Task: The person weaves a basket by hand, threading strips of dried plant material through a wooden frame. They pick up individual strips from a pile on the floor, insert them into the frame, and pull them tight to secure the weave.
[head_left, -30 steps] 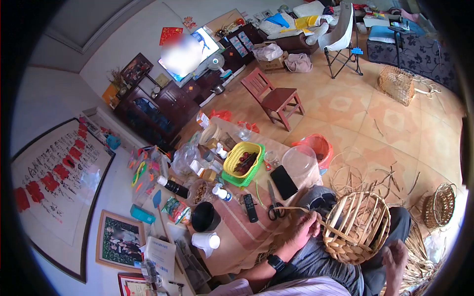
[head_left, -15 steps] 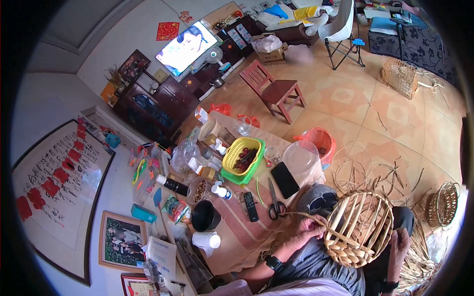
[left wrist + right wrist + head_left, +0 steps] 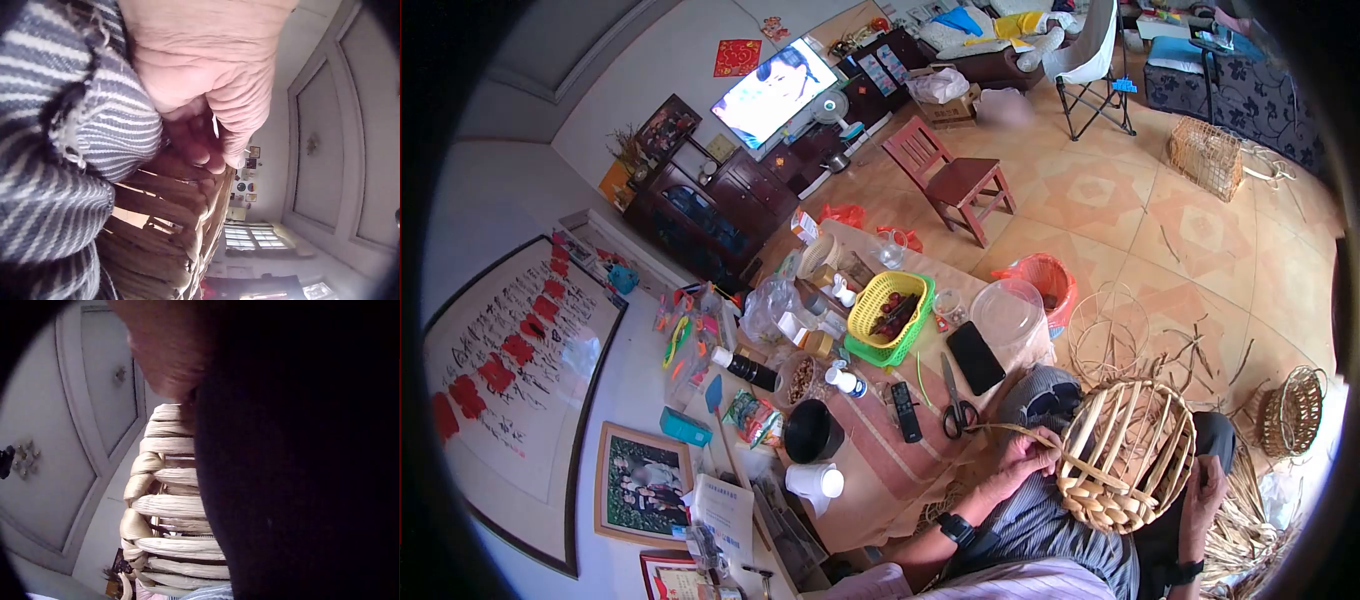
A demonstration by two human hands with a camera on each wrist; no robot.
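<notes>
A half-woven basket (image 3: 1112, 505) of flat, pale plant strips lies tilted on the person's lap, its bare ribs fanning upward. At its left side the left hand (image 3: 1030, 458) pinches a thin strip (image 3: 998, 428) that trails toward the scissors (image 3: 956, 402). In the left wrist view, the fingertips (image 3: 215, 164) are bent at the basket's edge (image 3: 209, 206). Beside the basket's right side is the right hand (image 3: 1203, 492). Its fingers are mostly hidden in the right wrist view, where the hand overlaps the upper end of the woven wall (image 3: 169, 444); I cannot tell its grip.
To the left, the table (image 3: 895, 465) carries a phone (image 3: 975, 358), a remote (image 3: 905, 412), a yellow basket of fruit (image 3: 890, 312), a black pot (image 3: 813, 432) and bottles. Loose dry strips (image 3: 1250, 525) lie at the right, below a smaller basket (image 3: 1293, 412). A red-lined bin (image 3: 1040, 290) stands beyond the table.
The right hand has come up from lower beside the lap to the basket's right side. The left hand stays at the left side, its strip shifting slightly.
</notes>
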